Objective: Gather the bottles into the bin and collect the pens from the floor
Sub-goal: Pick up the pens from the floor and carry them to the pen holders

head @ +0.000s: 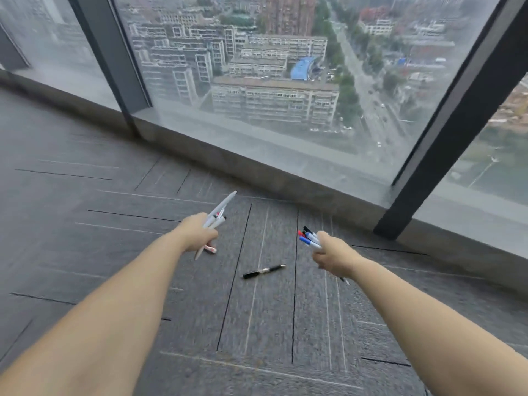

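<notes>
My left hand (197, 232) grips a bundle of white pens (220, 211) that stick up and to the right, one tip pointing down below the fist. My right hand (331, 255) grips a bundle of pens with red, blue and black caps (308, 238) pointing up and left. A black pen (264, 271) lies on the grey carpet between the two hands, closer to the right one. A small pinkish pen or cap (211, 249) lies on the carpet just under my left hand. No bottles or bin are in view.
Grey carpet tiles (114, 252) cover the floor. A floor-to-ceiling window (257, 95) with dark frame posts (445, 138) and a low sill runs across the far side, close behind the pens.
</notes>
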Available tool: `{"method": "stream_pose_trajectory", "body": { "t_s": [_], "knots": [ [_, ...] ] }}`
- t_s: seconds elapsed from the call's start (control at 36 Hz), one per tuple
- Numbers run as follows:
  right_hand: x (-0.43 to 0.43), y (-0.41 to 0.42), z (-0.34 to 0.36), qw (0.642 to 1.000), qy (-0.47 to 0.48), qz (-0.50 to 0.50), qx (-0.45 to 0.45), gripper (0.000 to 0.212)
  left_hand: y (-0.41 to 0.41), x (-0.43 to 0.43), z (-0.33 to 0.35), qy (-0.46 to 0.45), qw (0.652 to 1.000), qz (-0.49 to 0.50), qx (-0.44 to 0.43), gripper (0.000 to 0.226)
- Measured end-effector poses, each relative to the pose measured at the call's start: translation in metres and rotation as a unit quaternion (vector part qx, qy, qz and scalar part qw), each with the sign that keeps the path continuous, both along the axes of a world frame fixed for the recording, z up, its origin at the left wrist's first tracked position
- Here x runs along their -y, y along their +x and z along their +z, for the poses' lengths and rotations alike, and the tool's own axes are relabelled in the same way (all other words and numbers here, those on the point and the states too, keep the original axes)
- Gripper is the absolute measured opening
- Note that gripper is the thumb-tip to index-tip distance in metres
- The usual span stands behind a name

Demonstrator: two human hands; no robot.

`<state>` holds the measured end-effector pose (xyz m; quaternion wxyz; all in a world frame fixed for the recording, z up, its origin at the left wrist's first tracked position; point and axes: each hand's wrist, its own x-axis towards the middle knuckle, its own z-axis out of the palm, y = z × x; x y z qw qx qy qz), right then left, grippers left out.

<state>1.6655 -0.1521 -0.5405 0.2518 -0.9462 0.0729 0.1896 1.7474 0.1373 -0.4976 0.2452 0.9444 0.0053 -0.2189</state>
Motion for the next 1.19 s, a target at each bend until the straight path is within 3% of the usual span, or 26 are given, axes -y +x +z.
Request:
{"method": "stream_pose_trajectory", "body": {
  "t_s": [0.08, 0.22, 0.44, 0.53, 0.67, 0.81, 0.97, 1.19],
  "knots": [
    [-0.026, 0.029, 0.013, 0.998, -0.045, 0.047, 0.006, 0.017, 0.016, -0.03, -0.002, -0.04, 0.999, 0.014, -0.01, 0.025],
    [-0.058, 0.062, 0.006, 0.991, -0.09, 0.098, 0.0, 0.022, 0.033, -0.058, -0.014, -0.068, 0.997, 0.029, -0.031, 0.022],
    [-0.094, 0.105, -0.084, 0.973, -0.122, 0.195, -0.031, 0.014, 0.052, -0.069, -0.09, -0.026, 0.997, 0.066, -0.035, 0.023],
    [-0.1, 0.12, -0.13, 0.957, -0.139, 0.251, -0.046, 0.023, 0.064, -0.071, -0.128, -0.018, 0.995, 0.094, -0.038, 0.019],
    [-0.092, 0.132, -0.185, 0.937, -0.167, 0.3, -0.059, 0.035, 0.08, -0.071, -0.177, 0.073, 0.989, 0.125, -0.036, 0.015],
    [-0.084, 0.142, -0.202, 0.915, -0.174, 0.359, -0.056, 0.02, 0.099, -0.051, -0.208, -0.022, 0.965, 0.255, -0.052, 0.019],
    [-0.082, 0.15, -0.199, 0.863, -0.214, 0.457, -0.02, 0.023, 0.118, -0.027, -0.231, -0.076, 0.924, 0.371, -0.054, 0.027],
    [-0.074, 0.157, -0.208, 0.902, -0.178, 0.389, -0.062, 0.029, 0.131, -0.006, -0.256, -0.064, 0.911, 0.406, -0.025, 0.036]
  ]
}}
